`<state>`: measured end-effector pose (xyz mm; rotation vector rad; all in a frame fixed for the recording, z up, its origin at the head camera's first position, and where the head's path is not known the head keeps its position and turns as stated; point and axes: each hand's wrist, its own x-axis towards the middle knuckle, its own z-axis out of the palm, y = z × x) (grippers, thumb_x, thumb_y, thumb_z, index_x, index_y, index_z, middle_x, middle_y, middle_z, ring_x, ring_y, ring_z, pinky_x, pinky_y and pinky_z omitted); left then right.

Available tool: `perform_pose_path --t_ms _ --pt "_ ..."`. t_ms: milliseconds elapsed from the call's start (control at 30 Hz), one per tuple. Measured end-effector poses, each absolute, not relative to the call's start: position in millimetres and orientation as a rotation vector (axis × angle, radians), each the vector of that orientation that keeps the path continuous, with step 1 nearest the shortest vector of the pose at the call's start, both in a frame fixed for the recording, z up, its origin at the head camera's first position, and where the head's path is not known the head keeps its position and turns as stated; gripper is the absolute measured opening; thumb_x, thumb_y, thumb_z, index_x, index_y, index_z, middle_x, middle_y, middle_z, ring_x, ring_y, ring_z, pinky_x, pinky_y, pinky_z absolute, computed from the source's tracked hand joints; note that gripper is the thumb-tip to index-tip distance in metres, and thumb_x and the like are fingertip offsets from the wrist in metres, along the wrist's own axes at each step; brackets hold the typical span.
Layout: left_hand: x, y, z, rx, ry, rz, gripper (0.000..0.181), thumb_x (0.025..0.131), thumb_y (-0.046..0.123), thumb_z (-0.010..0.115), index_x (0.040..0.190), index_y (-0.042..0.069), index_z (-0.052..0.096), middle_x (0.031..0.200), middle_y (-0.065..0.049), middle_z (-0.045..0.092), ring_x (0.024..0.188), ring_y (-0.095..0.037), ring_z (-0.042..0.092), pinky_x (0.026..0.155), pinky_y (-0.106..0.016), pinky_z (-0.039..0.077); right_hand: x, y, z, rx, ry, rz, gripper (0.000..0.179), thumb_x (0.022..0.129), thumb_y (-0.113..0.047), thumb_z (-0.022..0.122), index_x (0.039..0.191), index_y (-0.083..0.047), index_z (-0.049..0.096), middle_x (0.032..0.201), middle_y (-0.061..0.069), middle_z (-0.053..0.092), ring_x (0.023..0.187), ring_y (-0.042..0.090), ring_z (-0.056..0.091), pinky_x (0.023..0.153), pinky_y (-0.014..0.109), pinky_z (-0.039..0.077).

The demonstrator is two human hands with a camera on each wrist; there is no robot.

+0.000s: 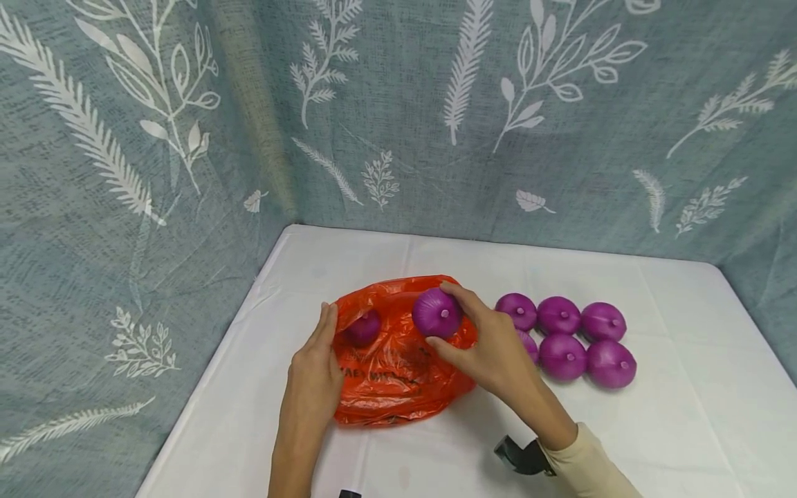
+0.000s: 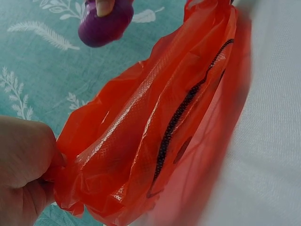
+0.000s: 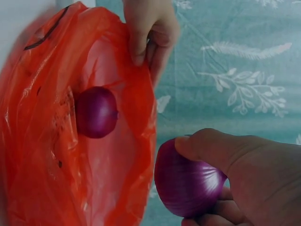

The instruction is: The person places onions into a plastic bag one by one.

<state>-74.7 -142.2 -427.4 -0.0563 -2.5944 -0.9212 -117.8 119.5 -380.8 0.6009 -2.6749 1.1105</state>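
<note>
Right hand (image 1: 492, 349) pinches a purple onion (image 1: 429, 312) between thumb and fingers, its stem end turned toward the palm; I see it raised over the right part of the red plastic bag (image 1: 386, 401), outside the rim. Left hand (image 1: 314, 373) grips the bag's opposite edge, and the mouth gapes between the two. A second onion (image 1: 364, 329) sits inside, nearer that edge. I judge the onion-to-mouth alignment decisive.

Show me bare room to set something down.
Bare table lies between the onion rows and its right edge, and between the red bag and the curtain. Crowded: from the left hand across the bag and right hand to those rows.
</note>
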Motion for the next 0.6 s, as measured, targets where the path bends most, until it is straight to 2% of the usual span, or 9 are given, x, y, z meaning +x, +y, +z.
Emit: perform_pose_path --t_ms 233,467,600 --pt "-76 -143 -428 -0.062 -2.586 -0.914 0.071 0.092 -0.012 0.052 0.153 0.016 0.033 0.154 -0.009 0.037 0.134 -0.027 0.044 0.101 -0.043 0.045 -128 112 -387 0.640 -2.688 1.170 0.071 0.077 -0.039 0.083 0.139 -0.035 0.048 0.105 -0.004 0.069 0.069 0.014 0.061 0.070 0.035 0.058" --pt "-75 -143 -427 -0.064 -2.591 -0.910 0.070 0.092 -0.012 0.052 0.153 0.016 0.033 0.153 -0.010 0.037 0.134 -0.027 0.044 0.101 -0.043 0.045 -133 103 -395 0.644 -2.746 1.142 0.069 0.078 -0.039 0.082 0.138 -0.029 0.049 0.110 -0.006 0.069 0.089 0.011 0.068 0.081 0.034 0.058" --pt "-74 -144 -426 -0.054 -2.597 -0.910 0.071 0.091 -0.013 0.052 0.153 0.016 0.033 0.154 -0.010 0.036 0.134 -0.028 0.044 0.101 -0.043 0.045 -135 98 -397 0.667 -2.752 1.144 0.069 0.079 -0.037 0.082 0.138 -0.025 0.049 0.111 -0.005 0.068 0.092 0.009 0.066 0.081 0.033 0.058"
